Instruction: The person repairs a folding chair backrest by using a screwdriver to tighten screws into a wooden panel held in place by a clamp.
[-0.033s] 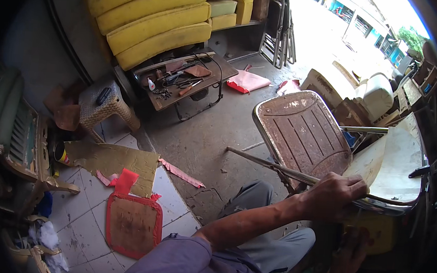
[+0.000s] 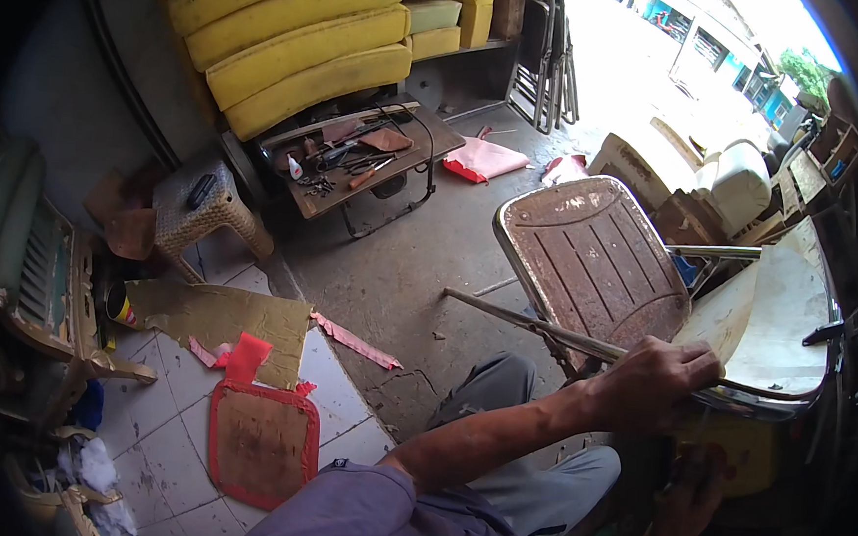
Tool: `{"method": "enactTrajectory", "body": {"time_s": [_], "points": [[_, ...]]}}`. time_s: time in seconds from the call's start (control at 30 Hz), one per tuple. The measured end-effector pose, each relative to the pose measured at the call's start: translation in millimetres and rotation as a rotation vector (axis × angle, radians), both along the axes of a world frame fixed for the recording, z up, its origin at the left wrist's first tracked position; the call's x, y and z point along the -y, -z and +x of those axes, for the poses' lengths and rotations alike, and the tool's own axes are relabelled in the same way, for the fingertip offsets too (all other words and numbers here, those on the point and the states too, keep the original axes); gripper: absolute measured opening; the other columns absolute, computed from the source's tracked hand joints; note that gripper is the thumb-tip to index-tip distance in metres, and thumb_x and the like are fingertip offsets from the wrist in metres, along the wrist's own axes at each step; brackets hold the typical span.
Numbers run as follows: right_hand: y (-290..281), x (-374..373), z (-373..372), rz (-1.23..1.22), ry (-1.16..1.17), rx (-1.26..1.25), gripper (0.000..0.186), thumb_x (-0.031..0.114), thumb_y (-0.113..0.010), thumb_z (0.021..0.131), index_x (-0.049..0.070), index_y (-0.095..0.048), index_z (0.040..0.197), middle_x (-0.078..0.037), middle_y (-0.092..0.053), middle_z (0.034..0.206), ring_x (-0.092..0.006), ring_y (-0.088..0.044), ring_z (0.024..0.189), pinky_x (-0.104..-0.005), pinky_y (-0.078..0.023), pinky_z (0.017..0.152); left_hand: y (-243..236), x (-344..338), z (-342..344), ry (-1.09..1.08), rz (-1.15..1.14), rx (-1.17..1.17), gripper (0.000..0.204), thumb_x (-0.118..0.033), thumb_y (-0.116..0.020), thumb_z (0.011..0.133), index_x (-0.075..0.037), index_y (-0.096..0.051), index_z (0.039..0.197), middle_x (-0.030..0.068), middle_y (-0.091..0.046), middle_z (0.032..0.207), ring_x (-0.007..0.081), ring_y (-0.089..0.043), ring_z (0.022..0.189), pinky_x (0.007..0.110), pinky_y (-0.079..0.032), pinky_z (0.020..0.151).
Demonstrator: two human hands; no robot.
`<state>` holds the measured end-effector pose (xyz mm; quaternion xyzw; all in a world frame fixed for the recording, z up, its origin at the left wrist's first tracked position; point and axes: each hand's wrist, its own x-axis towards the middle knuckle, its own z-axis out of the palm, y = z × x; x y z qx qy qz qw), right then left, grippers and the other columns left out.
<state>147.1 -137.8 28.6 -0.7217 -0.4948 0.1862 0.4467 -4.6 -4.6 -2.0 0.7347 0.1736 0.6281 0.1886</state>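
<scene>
A metal folding chair (image 2: 596,264) lies tilted in front of me, its rusty brown panel marked with long slots. At its right end, a shiny rim surrounds a pale, stained sheet (image 2: 775,319). My left hand (image 2: 660,378) is closed around the near edge of the chair's frame, its arm stretched across from the left. Below that rim, in deep shadow, my right hand (image 2: 695,496) has its fingers curled. What it holds is too dark to make out. A yellow object (image 2: 747,455) sits behind the right hand.
A low table (image 2: 421,150) carries tools, including an orange-handled screwdriver (image 2: 364,179). A woven-pattern stool (image 2: 202,205) stands left of it. On the floor lie a red-edged brown pad (image 2: 263,445), cardboard (image 2: 220,319) and red scraps (image 2: 356,342). Yellow cushions (image 2: 305,54) are stacked behind.
</scene>
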Motion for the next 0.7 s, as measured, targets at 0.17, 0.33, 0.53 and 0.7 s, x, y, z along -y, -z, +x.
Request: {"method": "enactTrajectory", "body": {"time_s": [0.17,0.33,0.53,0.7], "points": [[-6,-1,7,-0.013,-0.150,0.035,0.024,0.023,-0.060,0.099,0.000,-0.062,0.094,-0.003,-0.059,0.082,-0.0106,-0.050,0.075,-0.0262,-0.041,0.068,-5,-1,0,-0.003,0.013,0.027,0.033,-0.021,-0.074,0.077,-0.006,-0.053,0.098,0.0119,-0.059,0.082,0.0355,-0.066,0.073,0.045,-0.051,0.060],[6,-7,-1,0.072,-0.101,-0.010,0.020,0.017,-0.064,0.098,-0.003,-0.059,0.099,-0.005,-0.060,0.088,-0.0127,-0.052,0.076,-0.0285,-0.043,0.069,-5,0,2,0.010,-0.028,0.007,0.032,-0.020,-0.073,0.077,-0.006,-0.054,0.098,0.0124,-0.060,0.083,0.0354,-0.067,0.074,0.045,-0.050,0.060],[1,-15,-4,0.048,-0.045,0.099,0.019,0.013,-0.059,0.100,-0.004,-0.060,0.108,-0.008,-0.063,0.093,-0.0144,-0.053,0.077,-0.0300,-0.045,0.070,-5,0,-1,0.012,-0.019,0.018,0.034,-0.022,-0.075,0.075,-0.006,-0.054,0.098,0.0121,-0.061,0.084,0.0345,-0.067,0.073,0.045,-0.050,0.059],[-11,-29,-12,0.047,-0.065,0.223,0.023,0.014,-0.055,0.101,-0.004,-0.064,0.112,-0.009,-0.065,0.092,-0.0150,-0.055,0.076,-0.0321,-0.045,0.067,-6,1,-3,0.041,-0.024,0.032,0.035,-0.021,-0.074,0.074,-0.005,-0.054,0.098,0.0120,-0.060,0.082,0.0347,-0.066,0.073,0.045,-0.050,0.059]]}}
